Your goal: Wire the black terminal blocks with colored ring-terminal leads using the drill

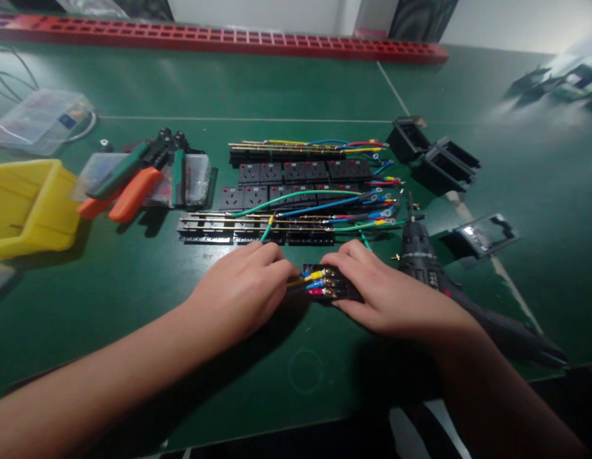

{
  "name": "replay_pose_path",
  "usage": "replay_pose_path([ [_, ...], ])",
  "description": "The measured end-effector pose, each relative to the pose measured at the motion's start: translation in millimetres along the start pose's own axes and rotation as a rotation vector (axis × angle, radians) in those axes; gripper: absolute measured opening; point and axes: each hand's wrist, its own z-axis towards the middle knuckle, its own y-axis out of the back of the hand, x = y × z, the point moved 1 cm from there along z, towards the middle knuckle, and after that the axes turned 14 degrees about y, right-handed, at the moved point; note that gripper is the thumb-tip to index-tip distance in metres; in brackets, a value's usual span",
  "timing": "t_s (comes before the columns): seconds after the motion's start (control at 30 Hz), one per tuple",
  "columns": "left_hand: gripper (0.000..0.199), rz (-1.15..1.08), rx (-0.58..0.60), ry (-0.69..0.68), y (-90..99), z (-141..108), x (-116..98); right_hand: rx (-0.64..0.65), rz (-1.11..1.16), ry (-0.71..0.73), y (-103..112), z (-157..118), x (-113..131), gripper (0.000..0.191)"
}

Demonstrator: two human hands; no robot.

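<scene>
Near the table's front, my right hand (382,290) grips a small black terminal block (332,282) from its right side. Yellow, blue and red lugs sit on its screws. My left hand (248,287) closes on the wires (299,284) that run left from those lugs; its fingertips are partly hidden. Just beyond my hands lies a black socket strip with brass bars (258,224), with a green wire rising from it. Farther back are more socket strips (300,172) with coloured wires ending in ring lugs at their right.
A black power drill (420,255) lies right of my right hand, beside black plastic housings (446,166). At left are orange-and-green-handled pliers (133,182), a yellow bin (32,207) and a clear box (40,121). A red slotted rail (219,41) spans the back.
</scene>
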Motion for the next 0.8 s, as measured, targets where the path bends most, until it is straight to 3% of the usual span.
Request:
replay_pose_path([
  [0.33, 0.025, -0.067, 0.018, 0.092, -4.7, 2, 0, -0.007, -0.001, 0.007, -1, -1, -2, 0.05],
  [0.8, 0.031, -0.251, 0.184, 0.326, 1.6, 3, 17, -0.004, -0.006, 0.004, -2, -2, -3, 0.049],
])
